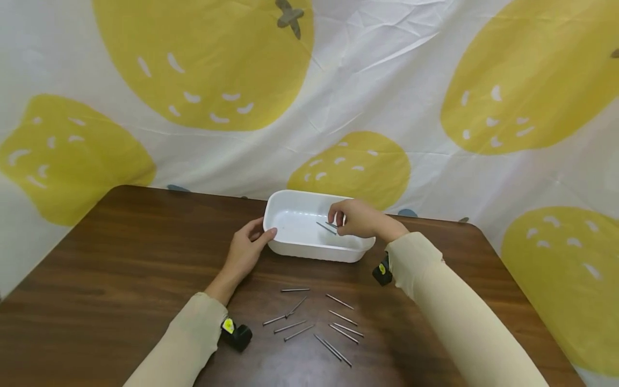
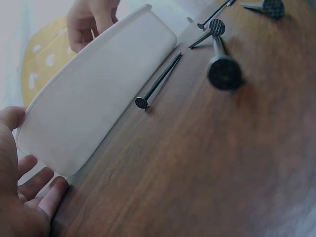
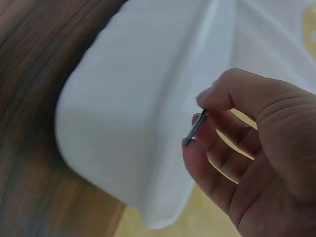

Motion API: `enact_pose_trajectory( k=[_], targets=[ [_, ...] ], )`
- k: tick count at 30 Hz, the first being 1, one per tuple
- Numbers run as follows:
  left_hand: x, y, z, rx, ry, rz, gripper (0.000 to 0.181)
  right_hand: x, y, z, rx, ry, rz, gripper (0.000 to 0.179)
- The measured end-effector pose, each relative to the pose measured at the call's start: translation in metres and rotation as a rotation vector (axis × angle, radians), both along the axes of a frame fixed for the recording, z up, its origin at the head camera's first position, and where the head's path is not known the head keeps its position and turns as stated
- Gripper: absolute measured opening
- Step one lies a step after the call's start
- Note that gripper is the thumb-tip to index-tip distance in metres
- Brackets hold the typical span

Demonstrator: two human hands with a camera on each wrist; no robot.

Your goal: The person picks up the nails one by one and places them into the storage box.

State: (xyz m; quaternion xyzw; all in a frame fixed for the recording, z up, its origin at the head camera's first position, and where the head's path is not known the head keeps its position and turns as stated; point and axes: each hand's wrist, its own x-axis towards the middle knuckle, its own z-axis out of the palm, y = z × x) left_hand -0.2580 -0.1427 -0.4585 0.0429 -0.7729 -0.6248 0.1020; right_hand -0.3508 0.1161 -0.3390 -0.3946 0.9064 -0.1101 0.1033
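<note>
A white plastic basin sits on the table. My left hand holds its left end, thumb over the rim and fingers along the outer end wall. Above the basin's right half, my right hand pinches a steel nail between thumb and fingertips. In the head view, a nail shows just left of the right fingertips, against the basin's inside. Several nails lie on the wood in front of the basin, among them a nail closest to it and a nail with a round, textured head.
The loose nails form two groups, with one nail on the left and one nail on the right. They rest on a dark brown wooden table. Behind its back edge hangs a white cloth with yellow fruit prints.
</note>
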Motion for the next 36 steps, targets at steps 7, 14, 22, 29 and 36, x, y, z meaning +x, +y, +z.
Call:
enact_pose_trajectory(
  k=[7, 14, 22, 29, 36],
  targets=[
    [0.0, 0.001, -0.001, -0.005, -0.007, 0.001, 0.057, -0.02, -0.005, -0.022, -0.004, 0.002, -0.086, 0.017],
    [0.0, 0.005, -0.001, 0.016, 0.008, -0.005, 0.056, -0.032, -0.005, -0.032, 0.023, 0.015, -0.129, 0.015],
    [0.0, 0.005, 0.001, 0.011, 0.008, -0.005, 0.056, -0.036, -0.007, -0.036, 0.021, 0.013, -0.138, 0.017],
    [0.0, 0.004, 0.0, 0.015, 0.012, -0.006, 0.056, -0.039, -0.009, -0.047, 0.03, 0.026, -0.16, 0.018],
    [0.001, 0.004, 0.0, 0.021, 0.014, -0.007, 0.056, -0.038, -0.01, -0.053, -0.01, -0.011, -0.146, 0.016]
  ],
)
